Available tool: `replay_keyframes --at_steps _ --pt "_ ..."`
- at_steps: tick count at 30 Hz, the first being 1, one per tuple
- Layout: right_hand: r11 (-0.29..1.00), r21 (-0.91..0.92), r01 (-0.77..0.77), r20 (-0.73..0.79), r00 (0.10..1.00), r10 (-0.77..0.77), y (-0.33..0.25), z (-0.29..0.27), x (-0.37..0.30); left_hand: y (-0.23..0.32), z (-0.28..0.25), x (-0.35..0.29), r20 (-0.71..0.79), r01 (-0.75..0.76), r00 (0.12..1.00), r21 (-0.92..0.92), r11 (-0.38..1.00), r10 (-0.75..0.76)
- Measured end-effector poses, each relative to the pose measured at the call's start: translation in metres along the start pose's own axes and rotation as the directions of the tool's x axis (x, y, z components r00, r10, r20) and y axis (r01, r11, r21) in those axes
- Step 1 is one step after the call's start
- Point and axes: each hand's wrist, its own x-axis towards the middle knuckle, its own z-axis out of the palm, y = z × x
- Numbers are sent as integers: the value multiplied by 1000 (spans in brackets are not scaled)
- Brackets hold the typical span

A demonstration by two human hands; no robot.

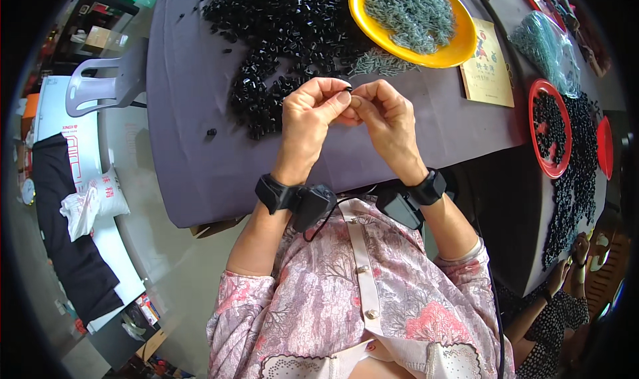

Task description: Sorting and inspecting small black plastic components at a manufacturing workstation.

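My left hand (307, 122) and my right hand (386, 120) meet fingertip to fingertip above the near part of the table. Between the left thumb and forefinger sits a small black plastic piece (348, 88). The right thumb and fingers are pinched together against it; whatever they hold is too small or hidden. Just beyond my hands spreads a heap of small black plastic pieces (283, 49). A yellow plate (466, 49) of small greyish translucent pieces (413, 12) stands ahead to the right, with more of these pieces (381, 63) spilled beside it.
A thin booklet (488, 66) lies right of the plate. Further right are a red tray (564, 154), a plastic bag of translucent pieces (547, 49) and another black heap (578, 159), where another person's hands (566, 267) work. A grey plastic chair (100, 86) stands left of the table.
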Motion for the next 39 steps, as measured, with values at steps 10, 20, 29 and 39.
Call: replay_keyframes --at_steps 10,20,29,39 --pt "941 302 -154 187 977 99 21 -18 12 -12 -1 12 14 93 996 -88 992 -92" --pt "973 214 -91 189 981 50 21 -15 8 -13 -5 13 31 245 969 -289 925 -247" --pt "610 -491 622 267 774 -574 10 -13 7 -23 -9 15 213 430 902 -523 736 -375" --pt "952 -177 251 112 966 -233 13 -8 -2 -18 7 10 -148 96 981 -208 974 -128"
